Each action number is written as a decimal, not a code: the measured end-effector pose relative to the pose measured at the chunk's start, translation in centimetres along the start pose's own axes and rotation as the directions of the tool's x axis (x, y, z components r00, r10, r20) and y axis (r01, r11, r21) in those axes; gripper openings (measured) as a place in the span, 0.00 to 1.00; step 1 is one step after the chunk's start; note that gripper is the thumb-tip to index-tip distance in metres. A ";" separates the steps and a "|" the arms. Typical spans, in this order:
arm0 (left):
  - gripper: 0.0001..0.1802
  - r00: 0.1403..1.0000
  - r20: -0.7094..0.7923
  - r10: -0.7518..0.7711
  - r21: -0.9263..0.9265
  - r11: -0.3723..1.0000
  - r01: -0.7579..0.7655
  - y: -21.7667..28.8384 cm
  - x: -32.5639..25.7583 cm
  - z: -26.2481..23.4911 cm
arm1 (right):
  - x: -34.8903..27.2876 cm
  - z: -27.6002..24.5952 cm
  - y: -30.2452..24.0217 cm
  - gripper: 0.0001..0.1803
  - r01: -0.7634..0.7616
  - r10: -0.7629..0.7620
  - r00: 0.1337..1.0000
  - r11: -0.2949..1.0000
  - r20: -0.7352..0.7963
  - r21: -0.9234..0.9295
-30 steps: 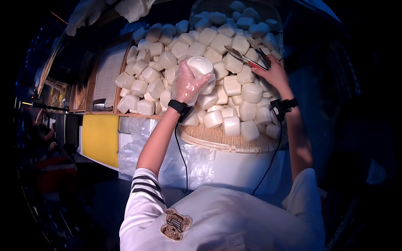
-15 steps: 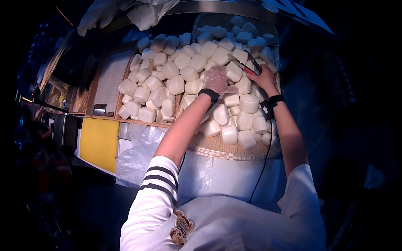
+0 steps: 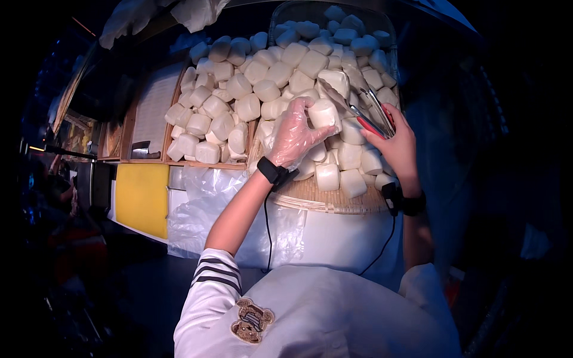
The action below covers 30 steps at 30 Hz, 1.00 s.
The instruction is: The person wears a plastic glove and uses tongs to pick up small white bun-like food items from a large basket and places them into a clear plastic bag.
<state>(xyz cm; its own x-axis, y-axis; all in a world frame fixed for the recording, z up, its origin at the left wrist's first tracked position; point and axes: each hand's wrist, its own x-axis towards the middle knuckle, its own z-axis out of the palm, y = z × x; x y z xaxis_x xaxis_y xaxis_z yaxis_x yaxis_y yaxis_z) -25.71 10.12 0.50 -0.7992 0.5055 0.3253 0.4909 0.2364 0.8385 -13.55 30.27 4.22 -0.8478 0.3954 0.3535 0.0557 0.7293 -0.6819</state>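
My left hand [image 3: 293,136], in a clear plastic glove, has thumb and fingers closed round a white steamed bun [image 3: 324,114]. In my bare right hand [image 3: 399,148] are metal tongs [image 3: 373,124] with red on the handles, pointing up and left into the pile. Another white bun [image 3: 334,80] shows between the jaws of the tongs; whether they pinch it I cannot tell. Many more buns [image 3: 279,75] are heaped around both hands, on a round-edged woven bamboo tray [image 3: 322,201] and to its left.
Left of the heap is a wooden-framed box [image 3: 156,113] with a pale sheet, and a knife [image 3: 143,150] at its near end. A yellow board [image 3: 141,200] lies nearer, beside crumpled clear plastic [image 3: 206,209]. Cables hang from the black bands on both wrists.
My left hand has turned on the pile and now holds a bun, thumb to the right. My right hand has come nearer and slightly right, with the tongs' jaws spread around a bun.
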 end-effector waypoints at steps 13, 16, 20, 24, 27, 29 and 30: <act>0.34 0.899 0.392 0.197 0.430 0.825 -0.368 -1.6 -7.3 4.9 | -14.5 -1.3 2.3 0.40 -0.373 0.361 0.925 0.922 0.116 0.102; 0.31 0.899 0.408 0.158 0.269 0.920 -0.284 -1.6 -5.3 1.2 | -12.2 -2.5 2.4 0.40 -0.224 0.224 0.974 0.975 0.024 -0.009; 0.28 0.996 0.075 -0.046 0.432 0.902 0.010 -5.6 -3.8 -6.9 | -7.9 -1.8 -0.1 0.42 -0.124 0.173 0.970 0.958 0.174 -0.258; 0.31 0.933 -0.350 -0.080 0.601 0.745 0.289 -12.7 -4.0 -14.7 | -1.5 4.2 -4.2 0.45 -0.058 0.197 0.929 0.914 0.315 -0.401; 0.32 0.849 -0.391 -0.356 0.510 0.684 0.521 -13.9 -2.8 -15.1 | 6.7 8.4 -2.4 0.49 -0.116 0.285 0.908 0.875 0.306 -0.470; 0.31 0.903 -0.228 -0.363 0.725 0.556 0.406 -14.9 -1.2 -14.0 | 12.6 9.9 1.7 0.51 -0.345 0.446 0.802 0.889 0.396 -0.303; 0.27 0.941 -0.276 -0.198 0.754 0.562 0.339 -15.2 -0.8 -13.4 | 13.8 9.7 2.0 0.52 -0.351 0.429 0.801 0.902 0.417 -0.252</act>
<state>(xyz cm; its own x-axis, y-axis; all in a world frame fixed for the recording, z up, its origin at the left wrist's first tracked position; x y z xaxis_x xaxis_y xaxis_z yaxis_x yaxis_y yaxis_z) -37.22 -5.04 -6.65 -0.9444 0.2001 0.2608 0.2667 0.9302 0.2521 -30.28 31.78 1.55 -0.8756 0.3964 -0.2762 0.4808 0.6592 -0.5781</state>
